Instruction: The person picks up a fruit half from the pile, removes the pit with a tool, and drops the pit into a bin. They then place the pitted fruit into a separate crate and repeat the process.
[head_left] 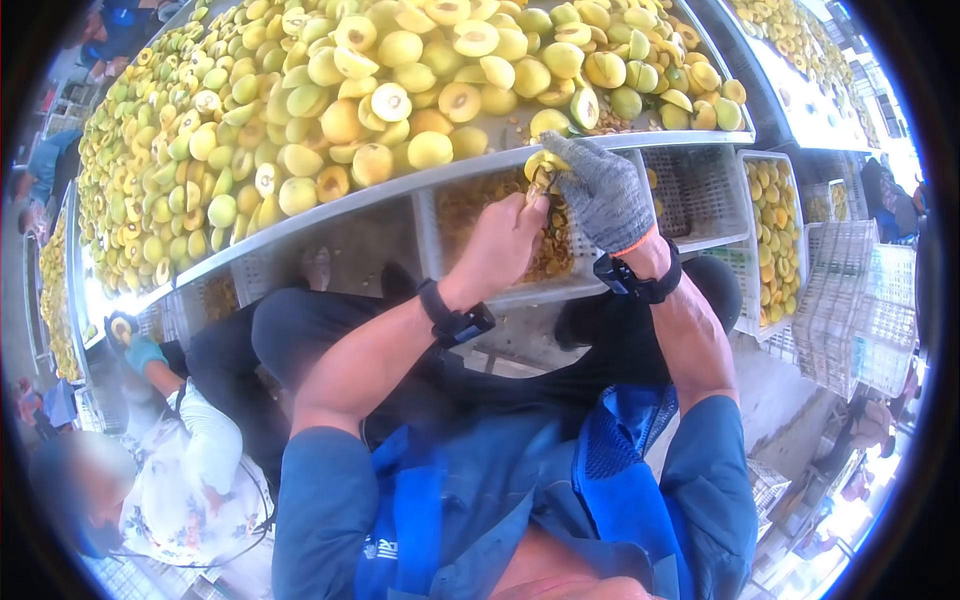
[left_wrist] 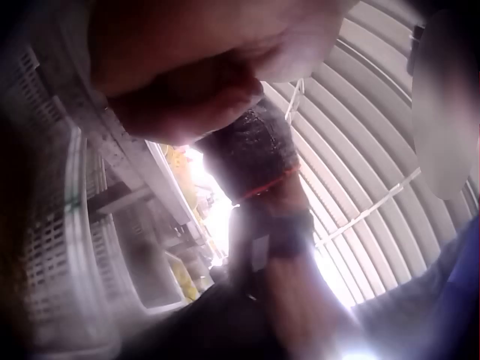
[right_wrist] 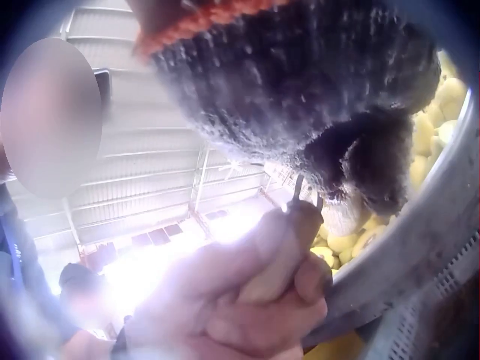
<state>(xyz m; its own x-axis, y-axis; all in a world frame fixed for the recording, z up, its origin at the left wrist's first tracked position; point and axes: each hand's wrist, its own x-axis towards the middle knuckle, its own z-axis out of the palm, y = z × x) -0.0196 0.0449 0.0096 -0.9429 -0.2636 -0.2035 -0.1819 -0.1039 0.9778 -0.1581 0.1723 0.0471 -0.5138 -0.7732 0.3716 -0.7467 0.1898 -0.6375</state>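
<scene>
In the head view my bare left hand (head_left: 500, 245) grips a small tool with a pale handle (right_wrist: 274, 277) and thin metal prongs (right_wrist: 298, 187). Its fingers curl round the handle, thumb toward the metal end. My right hand (head_left: 605, 195), in a grey knitted glove with an orange cuff, pinches a yellow peach piece (head_left: 545, 163). The tool's metal end meets the peach piece just past the table's near edge. In the right wrist view the glove hides most of the fruit. The left wrist view is dark and shows the bare hand (left_wrist: 202, 67) close up.
A metal-edged table (head_left: 330, 225) bears a heap of halved yellow peaches (head_left: 400, 50). Below my hands stands a crate (head_left: 480, 215) with stones and scraps. Beside it are another crate (head_left: 700, 190) and a crate of peaches (head_left: 775, 240). Another person (head_left: 190, 440) sits at the left.
</scene>
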